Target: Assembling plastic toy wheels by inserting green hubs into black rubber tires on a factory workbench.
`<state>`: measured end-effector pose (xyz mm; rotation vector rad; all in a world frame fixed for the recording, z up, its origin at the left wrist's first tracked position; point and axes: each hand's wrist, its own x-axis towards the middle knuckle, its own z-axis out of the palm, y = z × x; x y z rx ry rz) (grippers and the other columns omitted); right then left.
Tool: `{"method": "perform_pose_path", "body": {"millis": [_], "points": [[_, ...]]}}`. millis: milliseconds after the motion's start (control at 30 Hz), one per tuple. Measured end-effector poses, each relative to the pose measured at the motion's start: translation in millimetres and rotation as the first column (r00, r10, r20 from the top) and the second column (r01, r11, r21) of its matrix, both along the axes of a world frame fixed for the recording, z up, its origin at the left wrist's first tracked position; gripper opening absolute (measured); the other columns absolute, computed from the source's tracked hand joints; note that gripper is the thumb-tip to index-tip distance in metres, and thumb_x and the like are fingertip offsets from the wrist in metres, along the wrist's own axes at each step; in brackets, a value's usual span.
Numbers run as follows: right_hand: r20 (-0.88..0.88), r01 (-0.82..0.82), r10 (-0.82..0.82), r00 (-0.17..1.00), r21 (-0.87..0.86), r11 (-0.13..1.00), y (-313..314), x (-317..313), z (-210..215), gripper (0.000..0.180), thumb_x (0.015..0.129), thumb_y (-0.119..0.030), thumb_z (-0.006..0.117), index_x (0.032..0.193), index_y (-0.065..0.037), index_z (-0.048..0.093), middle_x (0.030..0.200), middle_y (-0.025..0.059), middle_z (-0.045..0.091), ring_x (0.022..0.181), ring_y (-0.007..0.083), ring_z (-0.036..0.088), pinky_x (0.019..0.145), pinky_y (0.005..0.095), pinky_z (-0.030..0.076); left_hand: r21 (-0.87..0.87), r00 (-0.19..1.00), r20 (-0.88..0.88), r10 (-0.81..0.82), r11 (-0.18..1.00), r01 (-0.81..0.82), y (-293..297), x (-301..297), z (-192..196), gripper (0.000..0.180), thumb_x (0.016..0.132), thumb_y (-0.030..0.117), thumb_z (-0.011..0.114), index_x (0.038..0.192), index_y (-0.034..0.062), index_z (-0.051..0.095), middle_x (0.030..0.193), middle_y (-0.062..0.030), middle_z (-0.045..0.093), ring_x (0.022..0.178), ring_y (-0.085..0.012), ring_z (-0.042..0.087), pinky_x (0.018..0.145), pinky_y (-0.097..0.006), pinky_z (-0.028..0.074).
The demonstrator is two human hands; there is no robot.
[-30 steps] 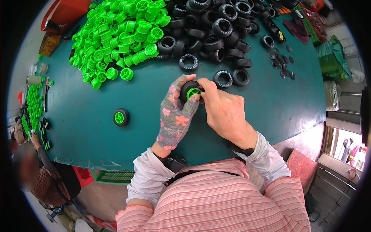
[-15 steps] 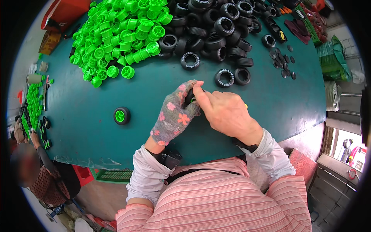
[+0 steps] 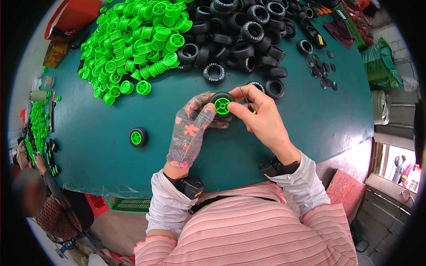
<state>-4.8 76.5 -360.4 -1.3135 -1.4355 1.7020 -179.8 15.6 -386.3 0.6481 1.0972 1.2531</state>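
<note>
At the far left, small green parts (image 3: 36, 124) are lined up along the edge of the table (image 3: 111, 168). A finished wheel (image 3: 138, 137), black with a green middle, is laid flat on the table, well apart from the hands. Behind it, a big heap of green hubs (image 3: 137, 40) is piled up. In the middle, the left hand (image 3: 193, 131) is covered by a flowery glove. Another wheel (image 3: 221, 104) is held up just above the table, pinched between both hands. Its left side is gripped by the gloved fingers (image 3: 205, 111). Its right side is gripped by the thumb and fingers of the bare right hand (image 3: 262, 117). A thin dark tool seems to be tucked in that hand too, but it cannot be told for sure. Behind the hands, a heap of black tyres (image 3: 242, 31) is piled next to the hubs. Small black discs (image 3: 321, 71) are scattered at the right.
</note>
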Motion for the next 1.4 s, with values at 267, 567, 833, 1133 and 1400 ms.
{"method": "perform_pose_path", "body": {"millis": [267,567,833,1133,1400], "points": [[0.068,0.016,-0.065,0.996,0.565,0.825,20,32,-13,0.019,0.091,-0.009,0.065,0.110,-0.006,0.063,0.100,0.0148,0.065,0.091,0.0352,0.066,0.076,0.0410,0.053,0.047,0.946,-0.325,-0.019,0.998,0.036,26,44,23,0.040,0.101,0.026,0.063,0.129,-0.0025,0.059,0.107,-0.0112,0.069,0.084,-0.0184,0.068,0.076,-0.032,0.058],[0.136,-0.137,0.063,0.989,0.642,0.755,37,106,41,0.030,0.092,-0.020,0.069,0.117,-0.007,0.058,0.108,0.0100,0.065,0.089,0.0342,0.066,0.071,0.0424,0.052,0.184,0.896,-0.435,0.092,0.983,-0.012,39,113,64,0.036,0.103,0.024,0.061,0.127,-0.0022,0.059,0.115,-0.0074,0.064,0.100,-0.0148,0.063,0.081,-0.027,0.053],[0.106,-0.143,0.097,0.990,0.687,0.713,34,119,65,0.037,0.094,-0.021,0.066,0.127,-0.008,0.054,0.107,0.0110,0.065,0.090,0.0365,0.065,0.071,0.0454,0.050,0.186,0.851,-0.512,0.116,0.982,-0.021,35,132,91,0.035,0.100,0.022,0.064,0.125,-0.0029,0.059,0.112,-0.0079,0.065,0.099,-0.0152,0.063,0.086,-0.029,0.051],[0.101,-0.121,0.070,0.992,0.708,0.696,10,75,65,0.030,0.092,-0.016,0.069,0.121,-0.009,0.060,0.107,0.0107,0.069,0.087,0.0301,0.070,0.073,0.0384,0.055,0.164,0.891,-0.410,0.197,0.976,-0.140,7,88,89,0.036,0.096,0.020,0.071,0.124,-0.0004,0.061,0.109,-0.0050,0.066,0.092,-0.0130,0.063,0.076,-0.025,0.052],[-0.242,-0.020,0.063,0.968,0.173,0.985,3,19,17,0.031,0.097,-0.021,0.069,0.122,-0.004,0.060,0.098,0.0018,0.068,0.075,0.0088,0.061,0.060,0.0253,0.049,0.042,0.992,-0.116,0.049,0.998,-0.045,0,22,41,0.034,0.097,0.027,0.070,0.117,-0.0010,0.064,0.096,-0.0054,0.068,0.080,-0.0131,0.065,0.067,-0.026,0.054]]}}
